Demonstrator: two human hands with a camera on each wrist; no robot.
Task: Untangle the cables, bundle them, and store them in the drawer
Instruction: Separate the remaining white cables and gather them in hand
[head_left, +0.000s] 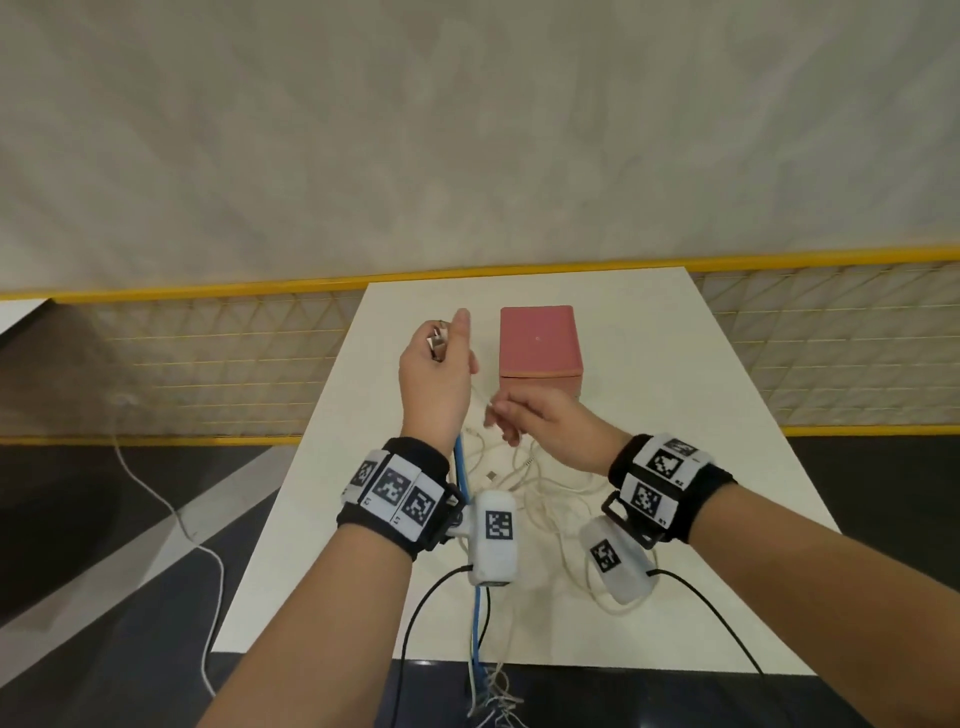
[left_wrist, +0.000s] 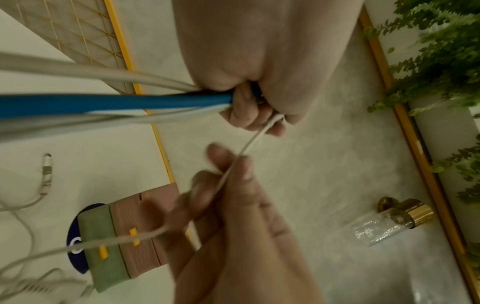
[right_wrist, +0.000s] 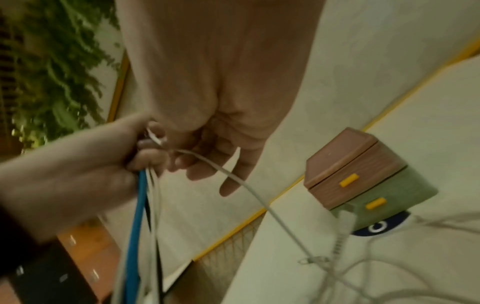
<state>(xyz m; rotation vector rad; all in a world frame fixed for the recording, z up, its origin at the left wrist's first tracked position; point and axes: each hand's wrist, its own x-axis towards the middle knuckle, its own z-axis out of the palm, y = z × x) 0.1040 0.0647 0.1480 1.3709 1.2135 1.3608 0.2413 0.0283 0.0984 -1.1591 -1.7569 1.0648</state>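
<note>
Fingers (left_wrist: 244, 111) of the raised left hand (head_left: 436, 379) curl tightly round a bunch of cables, among them a thick blue cable (left_wrist: 103, 103) that hangs down past the wrist over the white table (head_left: 701, 415). Just beside it, the lower right hand (head_left: 550, 426) pinches a thin white cable (right_wrist: 246, 185) between thumb and fingertips. More pale cables lie tangled on the table before the small pink-and-green drawer box (head_left: 540, 348).
</note>
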